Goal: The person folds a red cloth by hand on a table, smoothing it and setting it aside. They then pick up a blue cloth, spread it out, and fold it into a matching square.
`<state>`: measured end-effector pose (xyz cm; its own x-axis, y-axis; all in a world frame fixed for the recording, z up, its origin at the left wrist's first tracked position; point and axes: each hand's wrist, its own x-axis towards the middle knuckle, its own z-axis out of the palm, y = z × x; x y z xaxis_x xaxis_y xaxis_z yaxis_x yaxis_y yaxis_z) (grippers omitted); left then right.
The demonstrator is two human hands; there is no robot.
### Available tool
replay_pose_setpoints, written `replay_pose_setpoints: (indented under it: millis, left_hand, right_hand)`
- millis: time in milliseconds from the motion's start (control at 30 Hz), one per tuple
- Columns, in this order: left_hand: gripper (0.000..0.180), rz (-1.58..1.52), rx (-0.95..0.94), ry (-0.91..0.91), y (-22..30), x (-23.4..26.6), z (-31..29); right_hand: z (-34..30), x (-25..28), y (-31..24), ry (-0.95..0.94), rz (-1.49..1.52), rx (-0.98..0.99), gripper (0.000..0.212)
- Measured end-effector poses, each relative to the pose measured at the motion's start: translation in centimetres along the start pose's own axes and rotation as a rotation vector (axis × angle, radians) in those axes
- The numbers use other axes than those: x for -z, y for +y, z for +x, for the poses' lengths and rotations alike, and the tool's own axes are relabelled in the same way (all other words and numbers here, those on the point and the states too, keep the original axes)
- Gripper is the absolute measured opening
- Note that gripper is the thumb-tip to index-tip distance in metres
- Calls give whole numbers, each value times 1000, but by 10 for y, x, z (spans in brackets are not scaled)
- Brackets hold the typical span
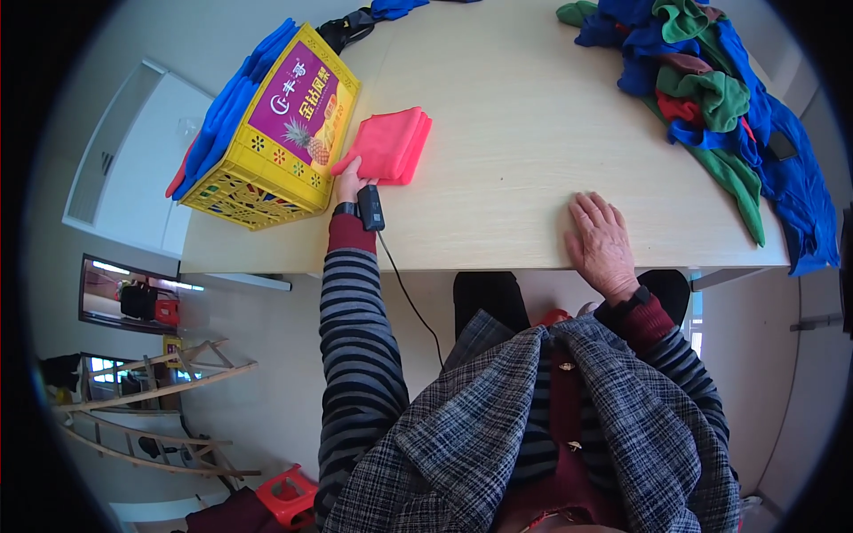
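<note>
A folded pink cloth (387, 147) lies on the table beside the yellow crate. My left hand (350, 182) is closed on its near left corner, with the fingers partly hidden by the cloth. On that wrist are a dark band and a small black device (370, 208) with a cable running down. My right hand (602, 244) rests palm down near the table's front edge, fingers stretched out, holding nothing.
The yellow crate (235, 189) stands at the table's left, with blue cloths (233, 107) along its far side. A heap of blue, green and red cloths (711, 98) covers the right end and hangs over the edge. Wooden racks (160, 388) and a red stool (289, 497) stand lower left.
</note>
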<state>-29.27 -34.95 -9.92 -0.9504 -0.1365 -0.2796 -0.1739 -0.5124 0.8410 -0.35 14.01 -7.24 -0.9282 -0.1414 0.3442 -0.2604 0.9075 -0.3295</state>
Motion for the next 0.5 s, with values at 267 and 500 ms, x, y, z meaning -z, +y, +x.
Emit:
replay_pose_setpoints:
  millis: [267, 500]
  left_hand:
    - [37, 537, -277, 399, -29, 15, -29]
    - [28, 640, -598, -174, -142, -92, -202]
  right_hand:
    - [-8, -8, 15, 8, 31, -16, 49]
    - [10, 49, 75, -107, 528, -233, 27]
